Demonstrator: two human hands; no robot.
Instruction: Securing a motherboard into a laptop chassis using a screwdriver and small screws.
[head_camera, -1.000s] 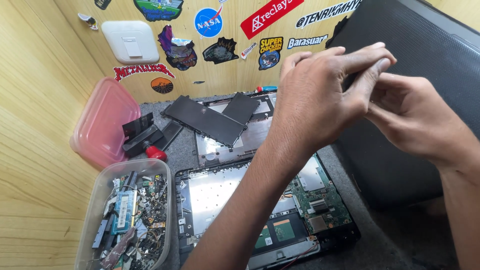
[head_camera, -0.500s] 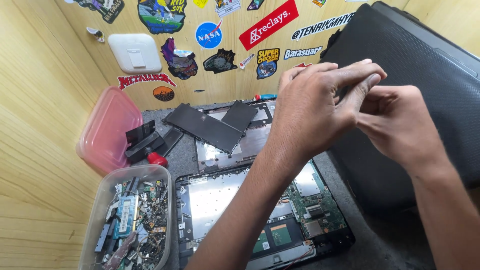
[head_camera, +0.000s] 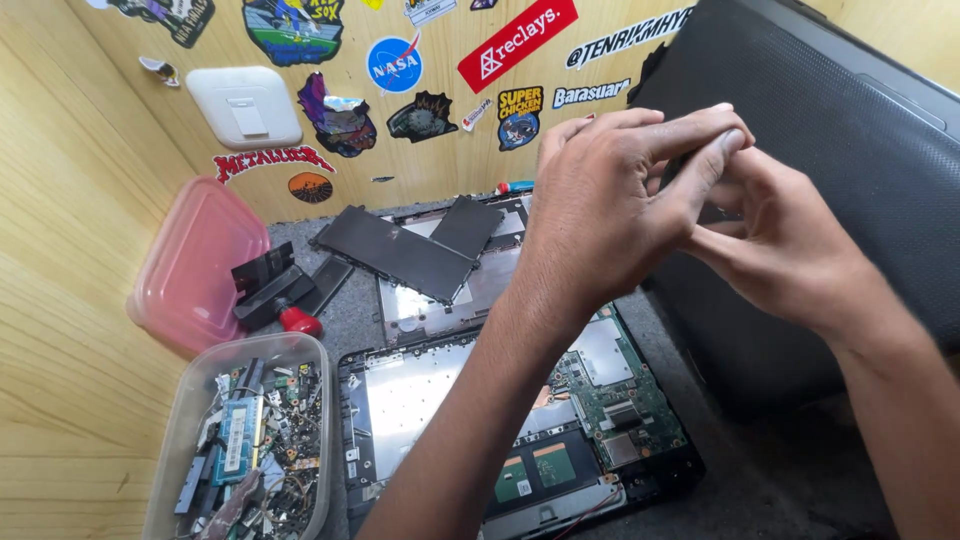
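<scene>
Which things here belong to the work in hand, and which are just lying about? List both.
In hand:
- left hand and right hand, fingertips pressed together; anything pinched is hidden
- opened laptop base below them

Lying about:
- clear tub of scrap parts
- pink lid
- flat black panel
- red-handled tool

One view only, from a camera on the person's head, looking steeply down and forward over the table toward the wooden wall at its back. It sits close: the left hand and right hand fill the upper middle, forearms entering from the bottom edge. The opened laptop lies directly below, the parts tub at lower left.
</scene>
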